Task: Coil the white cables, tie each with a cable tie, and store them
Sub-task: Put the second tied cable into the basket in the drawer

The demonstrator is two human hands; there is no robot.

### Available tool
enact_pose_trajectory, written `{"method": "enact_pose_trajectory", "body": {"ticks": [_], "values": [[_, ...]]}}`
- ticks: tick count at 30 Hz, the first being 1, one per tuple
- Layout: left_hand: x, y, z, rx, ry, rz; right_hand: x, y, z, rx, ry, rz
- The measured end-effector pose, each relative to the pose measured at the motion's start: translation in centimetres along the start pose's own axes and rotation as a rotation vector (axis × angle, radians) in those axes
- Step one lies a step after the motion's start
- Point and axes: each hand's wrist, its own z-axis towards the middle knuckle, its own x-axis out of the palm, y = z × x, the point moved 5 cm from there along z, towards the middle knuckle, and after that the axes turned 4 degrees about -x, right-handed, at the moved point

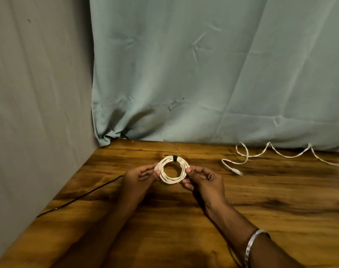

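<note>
A round coil of white braided cable (172, 172) was held just above the brown wooden desk (261, 200), pinched at its left side by the left hand (140, 176) and at its right side by the right hand (201, 178). A black cable tie (175, 158) was already fastened round the coil's far edge. One cable was therefore judged coiled and tied, though not yet stored. A second loose white cable (271, 154) lay uncoiled at the desk's far right, near the curtain, and remained to be done.

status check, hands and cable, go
Both hands, left and right, pinch the coil by its sides. Black tie on. Second cable loose on table, not coiled. Nothing in the way.
</note>
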Motion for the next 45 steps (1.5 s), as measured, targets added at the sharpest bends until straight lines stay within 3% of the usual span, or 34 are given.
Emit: {"method": "enact_pose_trajectory", "body": {"ticks": [7,14,23,28,32,38,41,45], "values": [[5.5,-3.5,-3.3,0.105,0.064,0.088,-5.7,4.3,-5.2,-0.133,-0.01,-0.074],[20.1,-9.5,-12.9,0.129,0.419,-0.165,-19.8,14.9,-16.5,-0.426,-0.353,-0.278],[36.3,-14.7,-30.8,0.142,0.878,-0.343,-35.9,23.0,-36.8,-0.429,-0.797,-0.612],[42.1,-12.7,-38.6,0.112,1.108,-0.264,-41.3,21.3,-44.5,-0.305,-1.001,-0.679],[45.0,-9.9,-42.2,0.167,1.228,0.016,-45.5,18.3,-47.9,-0.18,-1.059,-0.679],[47.5,-8.9,-45.2,0.342,1.308,0.443,-49.5,14.3,-48.9,0.044,-1.022,-0.716],[48.6,-8.3,-46.7,0.462,1.326,0.636,-51.0,12.9,-48.9,0.173,-0.965,-0.882],[49.8,-7.1,-48.1,0.536,1.382,0.769,-51.8,11.7,-48.5,0.377,-0.771,-1.19]]}}
